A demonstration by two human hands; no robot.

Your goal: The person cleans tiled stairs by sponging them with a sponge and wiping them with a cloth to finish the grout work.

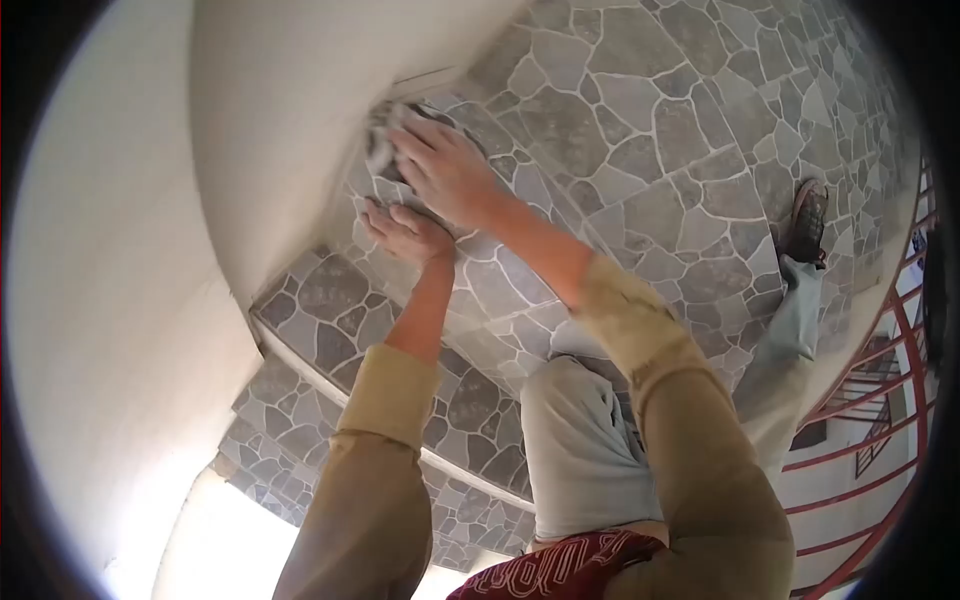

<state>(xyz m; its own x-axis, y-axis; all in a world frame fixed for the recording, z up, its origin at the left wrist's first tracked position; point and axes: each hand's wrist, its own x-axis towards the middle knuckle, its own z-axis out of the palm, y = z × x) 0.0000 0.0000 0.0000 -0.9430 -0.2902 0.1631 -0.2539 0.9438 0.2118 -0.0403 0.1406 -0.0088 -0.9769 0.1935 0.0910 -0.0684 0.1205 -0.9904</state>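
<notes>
Under the fingers of my right hand (447, 172) is a bunched grey-and-white rag (380, 152), pressed against the stone-patterned tiles near the foot of the wall. The rag and fingertips are smeared by motion, and part of the rag is hidden beneath the hand. Just below it, my left hand (405, 232) leans on the tiled surface (490, 275) with its fingers stretched out and nothing in them. The two hands are close together, with the right one farther forward.
A pale curved wall (270, 130) rises on the left. A step edge (310, 372) runs below my left arm, with lower tiled steps beyond. My shoe (808, 222) stands on the tiles at right, near a red metal railing (912, 370).
</notes>
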